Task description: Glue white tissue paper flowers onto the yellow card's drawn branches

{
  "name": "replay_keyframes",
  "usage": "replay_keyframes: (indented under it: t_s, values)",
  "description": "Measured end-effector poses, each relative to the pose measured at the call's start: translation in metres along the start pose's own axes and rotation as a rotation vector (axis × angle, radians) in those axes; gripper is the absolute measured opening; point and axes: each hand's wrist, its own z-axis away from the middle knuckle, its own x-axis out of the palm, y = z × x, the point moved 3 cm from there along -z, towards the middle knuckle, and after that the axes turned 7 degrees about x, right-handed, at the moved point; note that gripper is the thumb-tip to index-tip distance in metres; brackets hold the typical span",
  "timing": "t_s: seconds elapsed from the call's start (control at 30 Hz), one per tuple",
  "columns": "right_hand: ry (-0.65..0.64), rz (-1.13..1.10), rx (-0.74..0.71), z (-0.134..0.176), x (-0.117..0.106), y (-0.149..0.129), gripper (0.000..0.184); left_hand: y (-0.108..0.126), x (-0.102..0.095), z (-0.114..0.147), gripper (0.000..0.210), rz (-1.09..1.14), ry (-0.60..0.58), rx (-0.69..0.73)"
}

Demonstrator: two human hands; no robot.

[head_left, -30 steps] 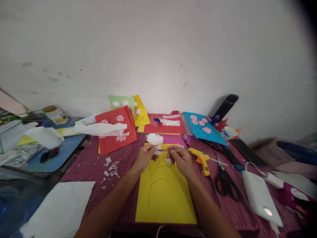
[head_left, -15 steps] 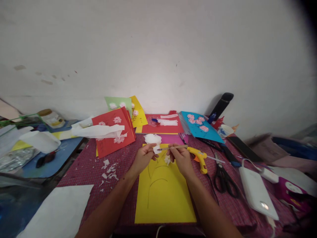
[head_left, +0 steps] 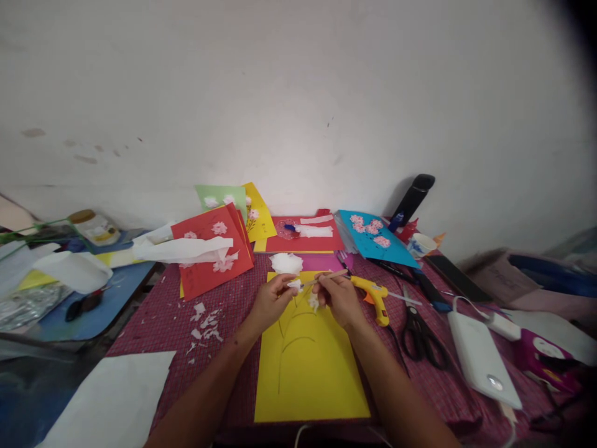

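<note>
Between thumb and fingers, my left hand (head_left: 271, 303) pinches a small piece of white tissue paper (head_left: 295, 284). My right hand (head_left: 339, 300) grips a thin brown stick (head_left: 332, 274), its tip at the tissue piece. Both hands hover over the upper part of a yellow sheet (head_left: 310, 373) with curved lines drawn on it. A small pale paper flower (head_left: 313, 301) lies on that sheet beside my right fingers. Just behind the hands sits a heap of white tissue pieces (head_left: 286, 263). A yellow glue gun (head_left: 373, 295) lies right of my right hand.
Black scissors (head_left: 422, 336) and a white power bank (head_left: 482, 351) lie on the right. Red cards (head_left: 205, 274) and a blue card (head_left: 377, 239) with paper flowers stand toward the wall. Paper scraps (head_left: 205, 326) and a white sheet (head_left: 112, 398) are on the left.
The white tissue piece has been gathered up closer round the stick's tip, so less of it spreads out. The hands have barely moved, and the view has shifted slightly.
</note>
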Motion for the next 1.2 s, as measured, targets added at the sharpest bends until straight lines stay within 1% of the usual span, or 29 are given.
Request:
replay_keyframes:
  t_s: [0.07,0.13,0.23,0.3,0.33,0.47,0.53,0.63,0.73,0.8,0.9,1.0,1.07,1.2]
  values:
    - [0.024,0.005,-0.013,0.001,0.0,-0.001,0.04,0.001,0.0,0.001,0.034,-0.043,-0.006,0.019]
    - [0.06,0.013,-0.05,0.003,0.0,-0.003,0.039,0.002,0.0,0.002,0.032,-0.088,-0.036,0.044]
    - [0.123,0.055,-0.122,0.005,0.0,-0.005,0.037,0.006,0.004,0.005,0.029,-0.18,-0.104,0.101]
    - [0.141,0.062,-0.143,0.005,-0.001,-0.006,0.035,0.009,0.008,0.007,0.026,-0.219,-0.163,0.132]
    - [0.119,0.053,-0.143,0.005,-0.002,-0.006,0.033,0.01,0.01,0.008,0.025,-0.226,-0.191,0.14]
    - [-0.063,0.007,-0.159,0.005,-0.008,-0.012,0.028,0.015,0.016,0.007,0.028,-0.249,-0.246,0.153]
    - [-0.07,0.03,-0.191,0.006,-0.014,-0.016,0.028,0.018,0.019,0.001,0.03,-0.26,-0.265,0.165]
    - [0.018,0.122,-0.27,0.007,-0.023,-0.022,0.03,0.025,0.027,-0.013,0.033,-0.313,-0.317,0.208]
    - [0.13,0.253,-0.357,0.007,-0.03,-0.027,0.024,0.03,0.04,-0.028,0.034,-0.412,-0.392,0.27]
    - [0.197,0.362,-0.385,0.006,-0.034,-0.028,0.022,0.031,0.051,-0.036,0.031,-0.463,-0.443,0.296]
    - [0.266,0.507,-0.369,0.002,-0.039,-0.025,0.02,0.029,0.065,-0.044,0.023,-0.511,-0.489,0.32]
    - [0.312,0.601,-0.308,-0.001,-0.043,-0.02,0.019,0.023,0.074,-0.047,0.019,-0.531,-0.517,0.33]
    - [0.318,0.651,-0.263,-0.002,-0.044,-0.018,0.019,0.018,0.076,-0.047,0.019,-0.545,-0.522,0.316]
    - [0.291,0.738,-0.197,-0.003,-0.042,-0.014,0.019,0.011,0.075,-0.046,0.015,-0.569,-0.507,0.293]
